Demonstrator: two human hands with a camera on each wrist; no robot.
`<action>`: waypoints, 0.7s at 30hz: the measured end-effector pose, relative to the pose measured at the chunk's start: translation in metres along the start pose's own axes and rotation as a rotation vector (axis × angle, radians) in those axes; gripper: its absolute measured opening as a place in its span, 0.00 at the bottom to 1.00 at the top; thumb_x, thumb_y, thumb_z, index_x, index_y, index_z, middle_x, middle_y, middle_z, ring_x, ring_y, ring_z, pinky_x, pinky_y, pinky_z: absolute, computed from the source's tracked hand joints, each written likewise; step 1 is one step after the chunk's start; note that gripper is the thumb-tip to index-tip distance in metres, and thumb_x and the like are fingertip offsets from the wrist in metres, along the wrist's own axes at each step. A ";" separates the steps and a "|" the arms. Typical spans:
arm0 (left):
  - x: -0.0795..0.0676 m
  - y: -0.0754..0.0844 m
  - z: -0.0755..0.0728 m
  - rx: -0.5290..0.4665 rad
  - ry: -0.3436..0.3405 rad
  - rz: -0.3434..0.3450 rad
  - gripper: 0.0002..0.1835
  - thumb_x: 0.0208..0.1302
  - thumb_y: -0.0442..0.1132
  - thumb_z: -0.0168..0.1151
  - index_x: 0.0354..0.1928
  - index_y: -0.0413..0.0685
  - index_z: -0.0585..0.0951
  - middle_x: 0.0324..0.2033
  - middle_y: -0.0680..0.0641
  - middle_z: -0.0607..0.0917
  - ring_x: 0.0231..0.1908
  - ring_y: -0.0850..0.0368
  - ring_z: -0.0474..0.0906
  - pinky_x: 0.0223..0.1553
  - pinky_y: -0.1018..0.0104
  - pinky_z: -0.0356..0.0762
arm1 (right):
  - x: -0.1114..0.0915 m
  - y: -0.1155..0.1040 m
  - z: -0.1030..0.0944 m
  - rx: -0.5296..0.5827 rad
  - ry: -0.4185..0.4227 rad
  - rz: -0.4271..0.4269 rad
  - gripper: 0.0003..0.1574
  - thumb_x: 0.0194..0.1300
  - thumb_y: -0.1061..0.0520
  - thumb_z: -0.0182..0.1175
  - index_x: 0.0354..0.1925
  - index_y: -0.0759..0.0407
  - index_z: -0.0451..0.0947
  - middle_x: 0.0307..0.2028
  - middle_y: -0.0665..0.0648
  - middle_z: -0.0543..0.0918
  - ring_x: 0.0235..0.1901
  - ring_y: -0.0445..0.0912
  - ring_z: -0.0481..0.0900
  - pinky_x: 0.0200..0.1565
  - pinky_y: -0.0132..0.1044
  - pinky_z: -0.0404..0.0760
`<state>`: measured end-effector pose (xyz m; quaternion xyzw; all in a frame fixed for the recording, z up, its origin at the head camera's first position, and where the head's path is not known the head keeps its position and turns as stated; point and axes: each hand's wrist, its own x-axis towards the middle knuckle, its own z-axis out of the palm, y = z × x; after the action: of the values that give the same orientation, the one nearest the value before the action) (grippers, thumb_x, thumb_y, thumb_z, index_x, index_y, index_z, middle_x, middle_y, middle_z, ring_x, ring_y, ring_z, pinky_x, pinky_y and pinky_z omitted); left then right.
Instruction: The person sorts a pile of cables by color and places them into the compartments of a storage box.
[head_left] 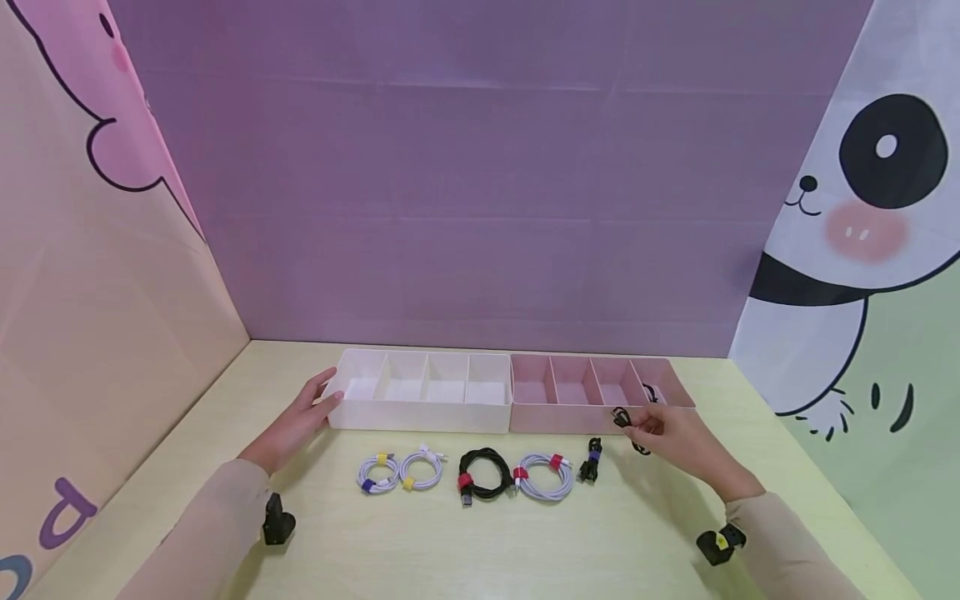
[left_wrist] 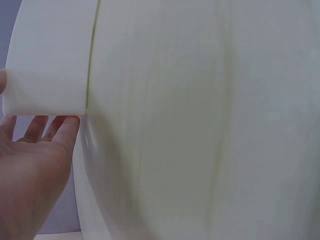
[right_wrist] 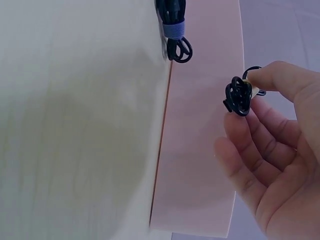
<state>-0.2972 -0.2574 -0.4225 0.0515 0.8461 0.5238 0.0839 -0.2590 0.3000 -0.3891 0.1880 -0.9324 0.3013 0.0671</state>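
My right hand (head_left: pixel 663 433) pinches a small bundled black cable (right_wrist: pixel 239 96) between thumb and fingertips, in front of the pink divided box (head_left: pixel 562 419). A yellowish tie shows by the thumb in the right wrist view. My left hand (head_left: pixel 300 421) holds the left end of the white divided box (head_left: pixel 420 417), its thumb at the rim and its fingers against the end wall. On the table before the boxes lie two small white coils (head_left: pixel 378 473), a black coiled cable (head_left: pixel 486 473), a larger white coil (head_left: pixel 545 477) and a black bundle with a blue tie (head_left: pixel 590 460).
Both boxes stand end to end, each divided into several compartments. Black cable loops (head_left: pixel 651 392) show at the rightmost pink compartment. A purple backdrop (head_left: pixel 480 208) rises behind the table (head_left: pixel 465 550), with printed panels on both sides.
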 end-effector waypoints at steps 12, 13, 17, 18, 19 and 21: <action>-0.002 0.001 0.001 -0.009 0.006 0.003 0.42 0.79 0.56 0.45 0.80 0.52 0.35 0.76 0.29 0.36 0.74 0.29 0.40 0.71 0.37 0.50 | 0.005 0.001 -0.005 -0.034 0.054 0.008 0.06 0.66 0.55 0.68 0.36 0.58 0.84 0.28 0.46 0.83 0.29 0.40 0.78 0.32 0.34 0.80; -0.002 0.001 0.001 -0.009 0.006 0.002 0.42 0.79 0.56 0.45 0.80 0.53 0.35 0.76 0.29 0.36 0.74 0.29 0.40 0.71 0.37 0.50 | 0.006 0.002 -0.005 -0.034 0.059 0.011 0.06 0.65 0.56 0.68 0.36 0.58 0.84 0.28 0.46 0.83 0.28 0.41 0.78 0.32 0.34 0.80; -0.002 0.002 0.002 -0.001 0.005 0.000 0.42 0.79 0.57 0.45 0.80 0.53 0.35 0.76 0.29 0.37 0.74 0.28 0.41 0.71 0.37 0.50 | 0.008 0.003 -0.007 -0.033 0.070 0.018 0.05 0.65 0.57 0.68 0.37 0.58 0.84 0.28 0.46 0.82 0.28 0.41 0.78 0.31 0.34 0.80; -0.002 0.002 0.002 -0.001 0.005 0.000 0.42 0.79 0.57 0.45 0.80 0.53 0.35 0.76 0.29 0.37 0.74 0.28 0.41 0.71 0.37 0.50 | 0.008 0.003 -0.007 -0.034 0.073 0.019 0.06 0.65 0.57 0.68 0.37 0.58 0.83 0.28 0.46 0.82 0.28 0.41 0.78 0.31 0.34 0.80; -0.002 0.002 0.002 -0.002 0.006 0.002 0.42 0.79 0.57 0.45 0.80 0.53 0.35 0.76 0.29 0.37 0.74 0.28 0.41 0.71 0.37 0.50 | 0.009 0.003 -0.007 -0.035 0.077 0.019 0.06 0.65 0.57 0.68 0.37 0.58 0.84 0.28 0.46 0.83 0.28 0.41 0.78 0.31 0.34 0.80; -0.002 0.002 0.002 -0.004 0.007 0.005 0.42 0.79 0.57 0.45 0.80 0.53 0.35 0.76 0.29 0.37 0.74 0.28 0.42 0.71 0.37 0.50 | 0.010 0.003 -0.008 -0.036 0.083 0.019 0.07 0.65 0.56 0.68 0.37 0.59 0.83 0.28 0.47 0.83 0.29 0.42 0.78 0.31 0.34 0.80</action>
<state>-0.2946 -0.2550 -0.4209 0.0515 0.8451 0.5261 0.0796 -0.2691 0.3036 -0.3814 0.1653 -0.9358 0.2927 0.1060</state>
